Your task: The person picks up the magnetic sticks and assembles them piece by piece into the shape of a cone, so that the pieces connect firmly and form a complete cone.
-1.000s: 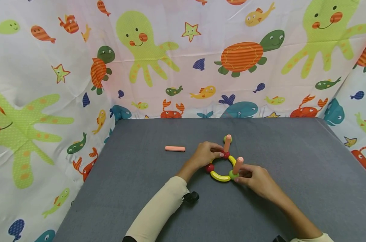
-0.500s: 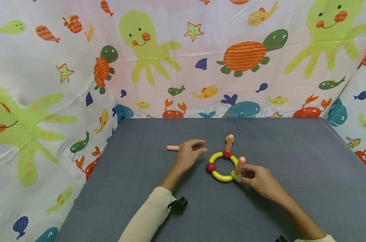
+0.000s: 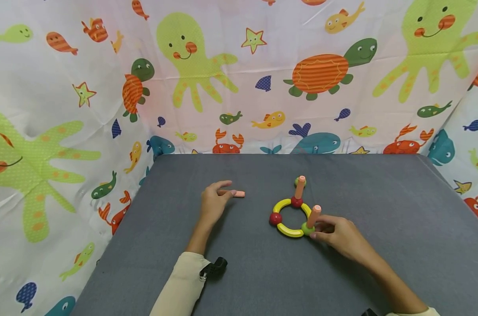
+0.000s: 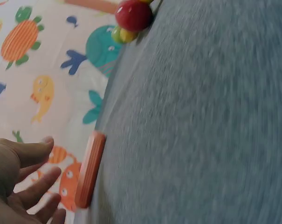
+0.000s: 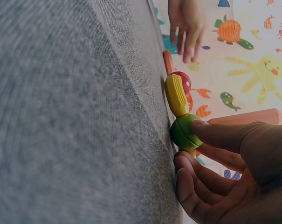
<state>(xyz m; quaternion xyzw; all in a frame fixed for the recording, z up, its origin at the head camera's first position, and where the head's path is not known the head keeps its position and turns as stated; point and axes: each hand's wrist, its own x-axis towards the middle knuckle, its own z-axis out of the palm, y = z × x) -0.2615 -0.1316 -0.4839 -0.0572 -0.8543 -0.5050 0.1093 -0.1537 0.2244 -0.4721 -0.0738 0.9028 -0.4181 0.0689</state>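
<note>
A ring of yellow curved pieces (image 3: 289, 231) and red and green balls lies on the table. My right hand (image 3: 342, 235) pinches its green ball (image 5: 183, 131), thumb on one side and fingers on the other. From that ball a salmon-coloured stick (image 3: 313, 216) stands up, slightly tilted; a similar stick (image 3: 300, 189) rises from the far red ball (image 3: 296, 202). My left hand (image 3: 213, 204) is over a loose salmon-coloured stick (image 4: 90, 170), which lies flat on the table. In the left wrist view its fingers are spread, with a gap between them and the stick.
Grey cloth covers the table (image 3: 255, 281). Behind it and on both sides hangs a curtain (image 3: 239, 57) printed with sea animals. Another red ball (image 3: 276, 218) forms the ring's left side, and a green ball (image 3: 304, 181) shows behind the far upright stick.
My left hand has left the ring's far red ball and moved left to the loose stick. My right hand stays at the green ball.
</note>
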